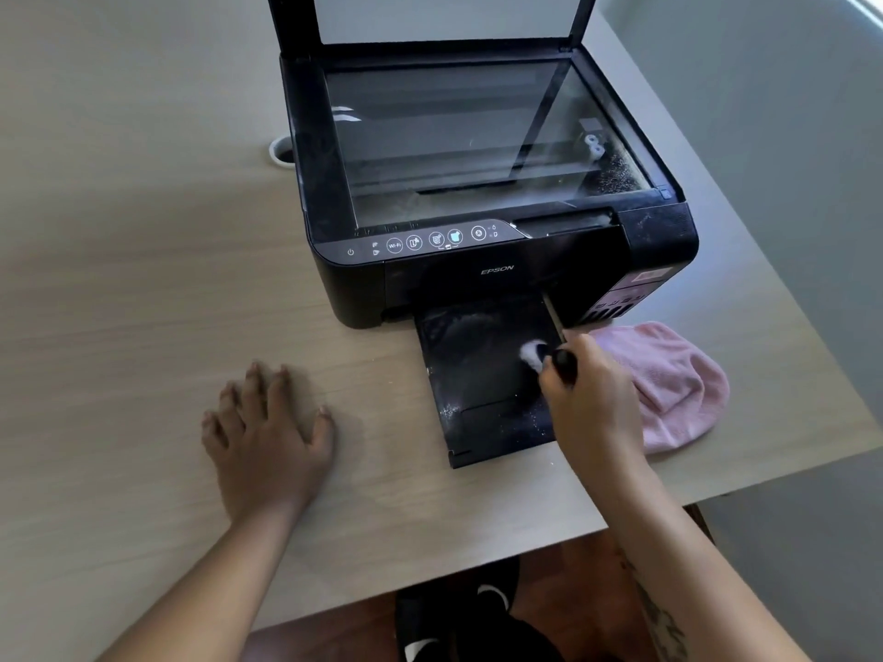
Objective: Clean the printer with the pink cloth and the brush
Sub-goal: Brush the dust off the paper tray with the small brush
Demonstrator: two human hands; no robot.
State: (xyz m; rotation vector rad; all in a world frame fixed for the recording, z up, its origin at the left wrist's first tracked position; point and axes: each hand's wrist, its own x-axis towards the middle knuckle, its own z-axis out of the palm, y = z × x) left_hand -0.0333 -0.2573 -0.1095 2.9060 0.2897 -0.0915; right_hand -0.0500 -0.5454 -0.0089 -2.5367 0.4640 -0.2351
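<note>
A black Epson printer (478,265) stands on the wooden table (143,279) with its scanner lid (430,16) raised and the glass bare. Its output tray (473,375) is pulled out toward me and carries white dust specks. My right hand (592,403) grips a black-handled brush (549,358), whose white bristles touch the right side of the tray. The pink cloth (669,379) lies crumpled on the table just right of that hand. My left hand (267,432) rests flat on the table, left of the tray, fingers spread and holding nothing.
A round cable hole (282,152) sits in the table at the printer's left rear. The table's front edge runs diagonally below my arms, its right corner near the cloth. My feet in black shoes (458,609) show on the floor beneath.
</note>
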